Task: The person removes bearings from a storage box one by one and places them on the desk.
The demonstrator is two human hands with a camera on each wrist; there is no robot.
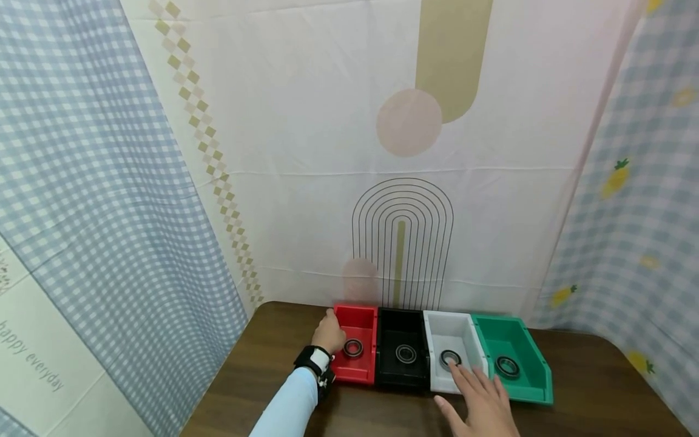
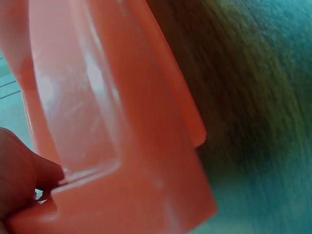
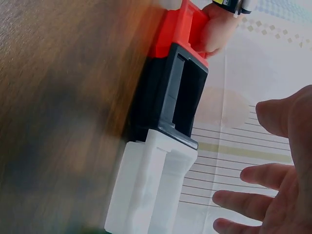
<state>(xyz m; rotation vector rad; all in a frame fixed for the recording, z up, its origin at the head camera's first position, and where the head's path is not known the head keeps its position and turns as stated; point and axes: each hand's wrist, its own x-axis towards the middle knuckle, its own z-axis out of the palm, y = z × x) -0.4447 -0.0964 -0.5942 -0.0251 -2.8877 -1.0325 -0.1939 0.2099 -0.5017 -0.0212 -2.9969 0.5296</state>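
Red bin (image 1: 355,371) sits clamped in the left grip (image 1: 329,334); the right grip (image 1: 482,402), fingers apart, hovers near the white bin (image 1: 441,379).

The red bin (image 1: 355,321), black bin (image 1: 401,325), white bin (image 1: 449,326) and green bin (image 1: 499,332) are each showing one plain colour, while the bearings (image 1: 516,368) are showing black and silver rings. The tabletop (image 1: 246,376) is displaying brown wood grain, the sleeve (image 1: 289,403) is showing pale blue, the white backdrop (image 1: 306,121) is carrying olive and pink shapes and dark-lined arches, the left curtain (image 1: 109,152) is repeating blue-and-white gingham, and the right curtain (image 1: 655,212) is mixing yellow pineapples with pale checks.
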